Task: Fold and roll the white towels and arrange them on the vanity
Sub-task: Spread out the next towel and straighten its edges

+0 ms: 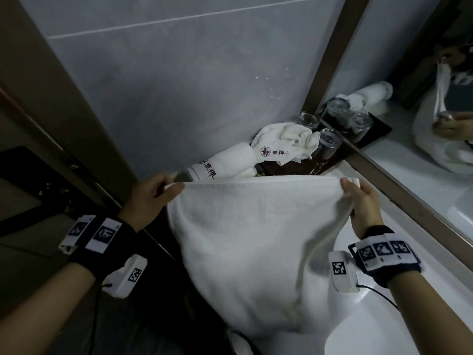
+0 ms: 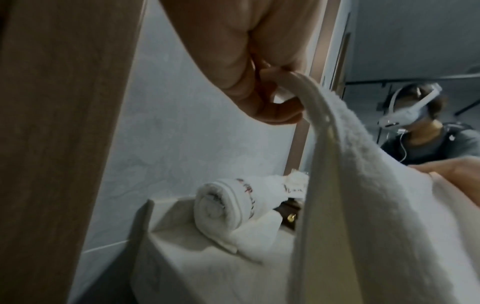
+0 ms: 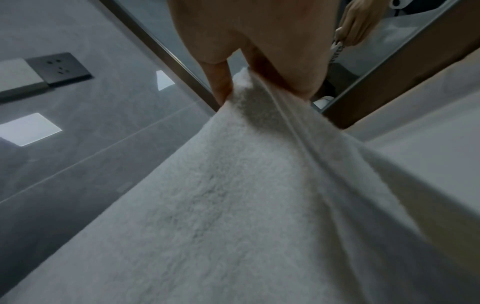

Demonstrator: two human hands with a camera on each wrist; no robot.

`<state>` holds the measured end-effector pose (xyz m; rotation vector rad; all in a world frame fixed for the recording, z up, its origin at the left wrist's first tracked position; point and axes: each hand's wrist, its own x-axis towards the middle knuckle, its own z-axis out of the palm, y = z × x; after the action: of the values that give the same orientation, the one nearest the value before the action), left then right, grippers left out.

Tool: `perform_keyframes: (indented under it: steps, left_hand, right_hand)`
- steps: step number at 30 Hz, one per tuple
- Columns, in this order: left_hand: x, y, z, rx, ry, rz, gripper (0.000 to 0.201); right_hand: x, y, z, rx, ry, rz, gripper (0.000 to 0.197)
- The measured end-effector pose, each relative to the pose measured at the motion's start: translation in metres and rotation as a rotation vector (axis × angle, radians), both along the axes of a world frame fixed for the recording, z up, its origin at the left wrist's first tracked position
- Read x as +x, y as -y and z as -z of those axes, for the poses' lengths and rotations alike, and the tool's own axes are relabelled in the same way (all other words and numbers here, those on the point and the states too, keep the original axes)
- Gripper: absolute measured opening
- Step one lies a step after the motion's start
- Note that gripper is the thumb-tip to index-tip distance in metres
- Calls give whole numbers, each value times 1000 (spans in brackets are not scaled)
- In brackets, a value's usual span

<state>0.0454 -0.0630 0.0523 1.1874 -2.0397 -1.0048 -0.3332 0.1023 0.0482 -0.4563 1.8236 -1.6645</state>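
A large white towel hangs stretched between my two hands above the white vanity. My left hand pinches its top left corner, and the left wrist view shows the towel held between thumb and fingers. My right hand pinches the top right corner; the towel runs down from the fingers in the right wrist view. Behind the held towel lies a rolled white towel with red lettering, also the rolled towel on the counter. A crumpled white towel sits beside it.
Upturned glasses stand on a dark tray in the back corner. A framed mirror runs along the right, a grey tiled wall behind, a wooden door frame on the left. A wall socket sits on the tiles.
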Motion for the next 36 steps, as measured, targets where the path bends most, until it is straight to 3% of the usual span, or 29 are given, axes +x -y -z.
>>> perform_keyframes:
  steps: [9,14,16,22,25,27,31,36]
  left_hand:
    - [-4,-7,-35,-47,-113,11,33]
    - [-13,0,-42,64,-163,96,13]
    - [-14,3,-41,29,-55,135,24]
    - [-25,21,-37,-132,357,234,11]
    - [-41,36,-37,-131,337,172,31]
    - [-55,47,-35,-151,301,88,31]
    - [-79,57,-22,-148,262,-95,18]
    - [-69,47,14,-28,251,-255,37]
  right_hand:
    - [-2,-12,-24,-39,-263,114,24]
    - [-13,-16,-24,-59,-352,129,22]
    - [-20,-18,-21,-6,-392,79,19]
    - [-40,-7,-4,333,-528,-119,7]
    - [-40,17,-5,368,-657,-101,7]
    - [-40,36,-4,352,-685,-85,7]
    - [-39,60,8,362,-602,-174,27]
    - [-31,38,34,399,-380,-295,53]
